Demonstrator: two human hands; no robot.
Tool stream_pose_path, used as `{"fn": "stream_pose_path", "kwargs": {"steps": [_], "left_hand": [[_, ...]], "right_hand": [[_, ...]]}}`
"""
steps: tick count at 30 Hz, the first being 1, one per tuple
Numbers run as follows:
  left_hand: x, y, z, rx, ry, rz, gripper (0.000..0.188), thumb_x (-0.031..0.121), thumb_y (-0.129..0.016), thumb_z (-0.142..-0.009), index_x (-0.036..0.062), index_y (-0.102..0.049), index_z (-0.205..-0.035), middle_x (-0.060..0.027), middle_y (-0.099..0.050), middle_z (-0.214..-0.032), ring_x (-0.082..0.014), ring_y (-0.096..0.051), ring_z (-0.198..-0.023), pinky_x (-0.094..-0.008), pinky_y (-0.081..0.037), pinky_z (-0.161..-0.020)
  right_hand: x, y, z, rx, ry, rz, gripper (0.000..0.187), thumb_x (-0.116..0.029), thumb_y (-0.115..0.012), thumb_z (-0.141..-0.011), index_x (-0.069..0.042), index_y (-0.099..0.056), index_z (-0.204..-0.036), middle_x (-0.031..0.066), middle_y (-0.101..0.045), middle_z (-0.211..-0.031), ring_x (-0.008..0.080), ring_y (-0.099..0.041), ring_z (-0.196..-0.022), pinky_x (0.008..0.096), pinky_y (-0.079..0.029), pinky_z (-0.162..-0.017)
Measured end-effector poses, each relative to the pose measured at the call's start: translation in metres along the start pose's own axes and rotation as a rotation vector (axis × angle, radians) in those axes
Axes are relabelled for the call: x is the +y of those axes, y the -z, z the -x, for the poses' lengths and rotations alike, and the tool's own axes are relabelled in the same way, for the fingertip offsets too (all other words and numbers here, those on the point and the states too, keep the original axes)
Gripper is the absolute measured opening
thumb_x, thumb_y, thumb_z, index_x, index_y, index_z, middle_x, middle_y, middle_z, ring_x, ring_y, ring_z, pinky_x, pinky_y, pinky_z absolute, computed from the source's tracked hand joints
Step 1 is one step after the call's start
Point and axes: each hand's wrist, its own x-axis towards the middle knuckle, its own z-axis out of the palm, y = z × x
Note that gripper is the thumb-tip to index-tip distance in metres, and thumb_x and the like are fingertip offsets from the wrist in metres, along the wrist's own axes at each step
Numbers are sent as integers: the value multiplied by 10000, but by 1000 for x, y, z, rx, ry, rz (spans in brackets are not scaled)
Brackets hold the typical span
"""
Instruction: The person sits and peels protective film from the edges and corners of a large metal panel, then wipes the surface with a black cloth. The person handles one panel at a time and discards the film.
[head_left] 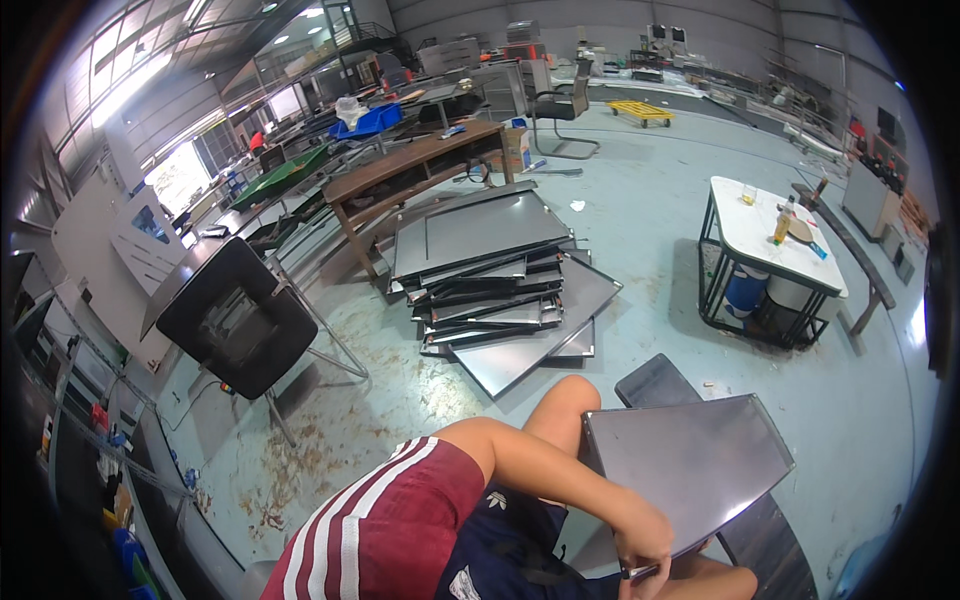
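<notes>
Metal panel [690, 465] lies just beside the person's knees; the left hand [645, 540] bends at its near edge, though what it grasps I cannot tell. White emblem on navy clothing [520, 535]. Beyond, stacked panels [485, 240] stand between black chair [185, 335] and white-topped table [735, 205].

To the right, a white-topped table [738, 208] with a bottle [782, 224] and a glass [748, 195] standing on it, a blue drum [743, 291] below; past it, a long wooden bench [858, 262]; farther back, a yellow platform cart [640, 109] and an office chair [566, 108]; near that chair, a brown wooden desk [420, 163]; beyond the desk, a blue plastic bin [372, 122]; to the left, a black-backed chair [240, 365] with metal legs.
</notes>
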Motion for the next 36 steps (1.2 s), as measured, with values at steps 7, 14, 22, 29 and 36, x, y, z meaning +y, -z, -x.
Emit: {"fn": "stream_pose_path", "kwargs": {"steps": [7, 14, 22, 29, 36], "left_hand": [[7, -18, 23, 260, 22, -56, 253, 285, -730, -810, 51, -711, -715, -135, -661, -630, -355, -670, -625, -473, -493, -558], [20, -35, 34, 427, 75, 77, 191, 206, -688, -869, 26, -667, -808, -137, -667, -737, -349, -658, -713, -453, -477, -616], [27, -56, 41, 672, 105, 443, 150, 180, -655, -935, 35, -618, -931, -109, -611, -908, -317, -584, -940, -440, -442, -897], [49, -68, 19, 717, 224, 326, 138, 167, -641, -962, 34, -606, -944, -120, -588, -945, -309, -572, -953, -427, -437, -913], [63, -63, 23, 813, 155, 352, 116, 161, -651, -967, 51, -617, -961, -103, -563, -986, -297, -555, -1038, -413, -420, -991]], "right_hand": [[-8, 2, 6, 11, 10, -9, 434, -420, -540, -978, -37, -634, -1160, 149, -660, -1171, 314, -612, -1104, 513, -513, -910], [-9, -1, 8, 26, 9, -13, 262, -251, -637, -856, -57, -651, -1031, 133, -675, -1081, 297, -643, -1001, 454, -539, -830], [-12, -1, 11, -22, -6, -63, 238, -200, -617, -858, -61, -663, -1045, 100, -688, -1021, 280, -675, -917, 417, -570, -745], [-13, -1, 12, -246, 28, -150, 303, -345, -561, -951, -61, -660, -911, 83, -694, -862, 206, -670, -809, 339, -544, -739], [-18, -19, 28, -44, 65, -62, 219, -284, -600, -869, -81, -575, -792, 46, -605, -794, 183, -602, -763, 319, -510, -719]]}}
